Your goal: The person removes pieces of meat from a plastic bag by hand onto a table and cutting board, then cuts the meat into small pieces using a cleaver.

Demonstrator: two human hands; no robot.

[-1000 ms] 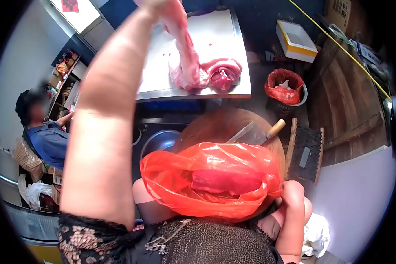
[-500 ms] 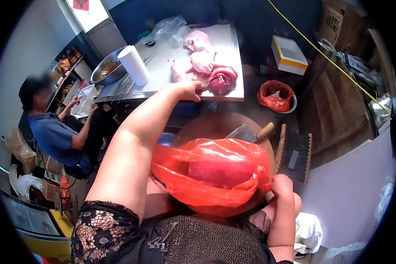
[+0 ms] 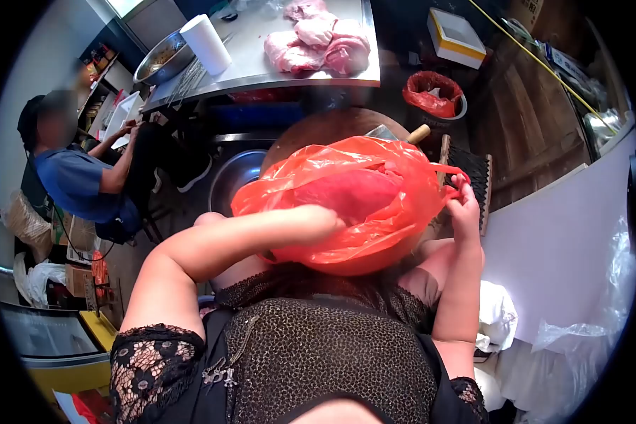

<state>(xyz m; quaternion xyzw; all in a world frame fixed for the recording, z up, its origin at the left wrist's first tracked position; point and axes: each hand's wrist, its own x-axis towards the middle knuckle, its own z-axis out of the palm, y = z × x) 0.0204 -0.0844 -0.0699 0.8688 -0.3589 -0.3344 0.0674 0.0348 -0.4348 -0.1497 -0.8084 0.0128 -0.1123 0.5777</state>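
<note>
A red plastic bag (image 3: 290,169) stands open in front of me, over my lap and the near part of a round wooden board (image 3: 318,131). Red meat (image 3: 350,191) lies inside it. My right hand (image 3: 461,201) has its fingers closed on the bag's right handle. Reaching into the bag's near side, my left hand (image 3: 325,222) is blurred and its fingers are hidden. Behind the bag, a cleaver (image 3: 418,134) rests on the board, mostly covered. Several pieces of pale pink meat (image 3: 297,53) lie on the white table.
A metal basin (image 3: 237,177) stands left of the board. On the table (image 3: 261,71) are a paper roll (image 3: 205,45) and a metal bowl (image 3: 164,60). A seated person (image 3: 85,177) is at the left. At the back right is a bin with a red liner (image 3: 431,99).
My left hand has come back from the meat on the table to the bag. My right hand has risen with the bag's handle. The view has tilted down.
</note>
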